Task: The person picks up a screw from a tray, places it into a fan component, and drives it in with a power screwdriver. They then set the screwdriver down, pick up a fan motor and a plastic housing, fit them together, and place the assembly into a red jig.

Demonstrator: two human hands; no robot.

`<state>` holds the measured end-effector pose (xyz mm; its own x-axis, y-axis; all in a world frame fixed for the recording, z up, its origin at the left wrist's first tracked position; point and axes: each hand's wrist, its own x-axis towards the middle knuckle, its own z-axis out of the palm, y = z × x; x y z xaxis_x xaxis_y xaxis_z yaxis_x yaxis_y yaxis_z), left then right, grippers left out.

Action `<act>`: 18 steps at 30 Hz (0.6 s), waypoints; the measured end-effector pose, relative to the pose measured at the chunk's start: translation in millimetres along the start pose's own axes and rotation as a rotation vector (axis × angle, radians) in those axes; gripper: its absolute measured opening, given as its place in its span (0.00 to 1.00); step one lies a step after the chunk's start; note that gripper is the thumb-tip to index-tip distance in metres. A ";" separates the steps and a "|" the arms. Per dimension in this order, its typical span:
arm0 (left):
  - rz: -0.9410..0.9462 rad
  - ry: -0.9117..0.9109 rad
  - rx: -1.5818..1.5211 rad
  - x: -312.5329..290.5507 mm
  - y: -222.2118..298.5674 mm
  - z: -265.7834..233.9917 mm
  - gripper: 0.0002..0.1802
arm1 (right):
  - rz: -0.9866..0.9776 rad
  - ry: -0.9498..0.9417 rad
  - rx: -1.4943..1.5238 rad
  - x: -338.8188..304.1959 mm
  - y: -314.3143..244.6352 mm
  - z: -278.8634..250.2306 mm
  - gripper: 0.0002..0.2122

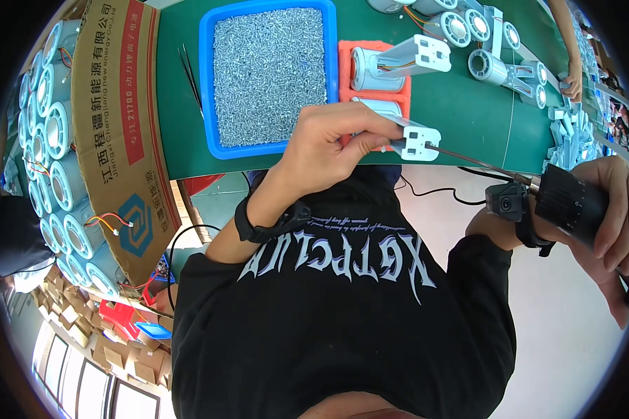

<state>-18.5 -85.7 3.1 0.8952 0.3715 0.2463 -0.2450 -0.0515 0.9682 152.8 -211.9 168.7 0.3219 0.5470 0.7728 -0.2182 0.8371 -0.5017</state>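
Observation:
Thumb and fingers of my left hand (328, 140) pinch the neck of a light-blue plastic housing (421, 144), just behind its end plate. The round body of this housing rests in the near slot of an orange-red fixture (360, 46), partly hidden by my hand. At the right, my right hand (611, 202) is wrapped round a black electric screwdriver (569, 206). Its long thin bit (468, 158) points left, with the tip at the end plate; whether a screw sits on the tip is too small to tell. A similar housing (430, 54) lies in the fixture's far slot.
A blue tray (206, 84) full of small silver screws (269, 70) stands left of the fixture. Further left, a cardboard sheet (126, 140) borders stacked cylindrical housings (56, 133). Another person's hand (573, 80) is at the far right, near more housings (489, 66) and loose light-blue parts (573, 140).

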 end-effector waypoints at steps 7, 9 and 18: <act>0.022 0.067 0.072 -0.9 3.4 4.1 0.07 | 0.016 -0.025 -0.041 0.2 -0.9 1.3 0.27; -0.013 0.076 0.058 -1.7 2.5 4.0 0.07 | 0.019 -0.056 -0.032 0.5 2.0 1.9 0.27; 0.188 0.077 0.128 -0.1 -2.8 -7.2 0.07 | 0.045 -0.079 -0.006 2.8 9.3 3.6 0.29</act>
<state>-20.6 -78.9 0.0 0.8063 0.4133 0.4231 -0.3510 -0.2414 0.9047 148.3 -202.6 167.5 0.2384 0.5823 0.7772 -0.2249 0.8116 -0.5391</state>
